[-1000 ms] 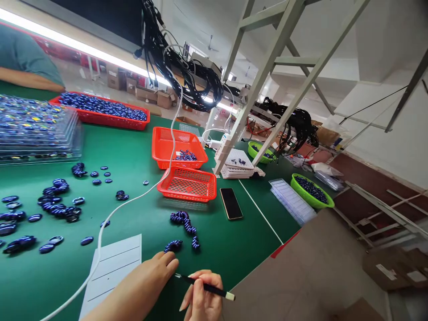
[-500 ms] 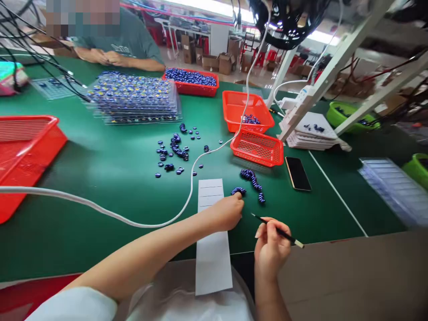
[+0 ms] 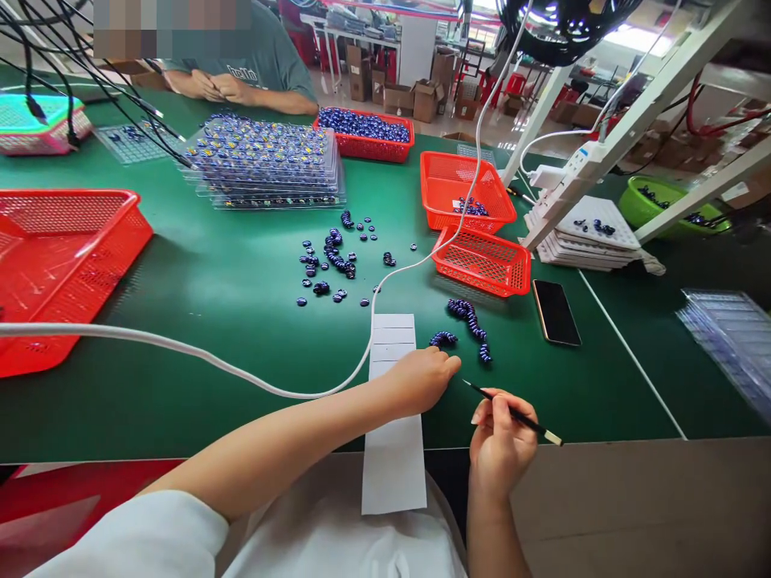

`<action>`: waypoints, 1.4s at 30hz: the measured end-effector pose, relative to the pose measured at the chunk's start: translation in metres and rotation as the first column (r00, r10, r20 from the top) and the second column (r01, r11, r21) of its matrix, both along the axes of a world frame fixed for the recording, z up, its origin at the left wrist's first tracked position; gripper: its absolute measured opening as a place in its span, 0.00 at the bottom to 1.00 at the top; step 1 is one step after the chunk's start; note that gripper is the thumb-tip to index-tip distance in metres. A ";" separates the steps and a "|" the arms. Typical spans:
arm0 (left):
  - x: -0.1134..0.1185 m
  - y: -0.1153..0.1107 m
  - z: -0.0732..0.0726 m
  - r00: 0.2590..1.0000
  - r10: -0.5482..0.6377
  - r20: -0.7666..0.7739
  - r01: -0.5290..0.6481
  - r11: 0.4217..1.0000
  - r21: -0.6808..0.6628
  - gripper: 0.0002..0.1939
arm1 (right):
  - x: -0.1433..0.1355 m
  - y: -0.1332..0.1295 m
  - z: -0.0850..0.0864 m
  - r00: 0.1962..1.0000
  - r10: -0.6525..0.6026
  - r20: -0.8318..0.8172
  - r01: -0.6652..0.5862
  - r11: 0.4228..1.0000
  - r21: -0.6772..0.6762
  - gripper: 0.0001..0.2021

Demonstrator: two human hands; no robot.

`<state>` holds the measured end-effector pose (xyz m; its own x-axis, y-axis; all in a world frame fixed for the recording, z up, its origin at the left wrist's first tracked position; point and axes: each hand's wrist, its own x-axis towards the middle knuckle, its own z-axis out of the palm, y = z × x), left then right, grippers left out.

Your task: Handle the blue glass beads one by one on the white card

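My left hand [image 3: 425,380] reaches across a white ruled paper strip [image 3: 394,466], its fingers closed just below a short curved row of dark blue beads [image 3: 443,339]. Whatever its fingertips hold, if anything, is hidden. My right hand [image 3: 503,437] pinches a thin black brush [image 3: 523,417] with a pale end, its fine tip pointing left toward my left hand. A longer winding row of blue beads [image 3: 471,321] lies beyond both hands. More blue beads [image 3: 337,258] are scattered at the centre of the green table.
A white cable [image 3: 265,385] crosses the table and the strip's edge. Around stand red baskets [image 3: 482,261], stacked clear trays [image 3: 271,172], a phone [image 3: 556,311], a white stack [image 3: 593,233] and a metal frame post [image 3: 626,120]. A person sits opposite, hands together.
The whole view has shifted, so the table appears farther right. My left hand has drawn slightly away from the short bead row. My right hand still holds the brush.
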<state>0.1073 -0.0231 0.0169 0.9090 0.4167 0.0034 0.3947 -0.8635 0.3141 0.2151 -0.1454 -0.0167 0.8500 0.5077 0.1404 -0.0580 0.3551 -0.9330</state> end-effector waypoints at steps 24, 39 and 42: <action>-0.102 0.012 -0.016 0.877 0.295 0.379 -0.190 0.938 -0.289 0.03 | -0.016 0.012 0.012 0.866 0.483 0.131 -0.343 0.763 -0.549 0.15; -0.098 0.013 -0.025 0.873 0.379 0.306 -0.275 0.902 -0.332 0.08 | -0.029 0.026 0.006 0.841 0.501 0.205 -0.243 0.687 -0.684 0.17; -0.095 0.012 -0.024 0.860 0.411 0.303 -0.300 0.887 -0.352 0.08 | -0.028 0.025 0.005 0.843 0.497 0.206 -0.239 0.689 -0.684 0.17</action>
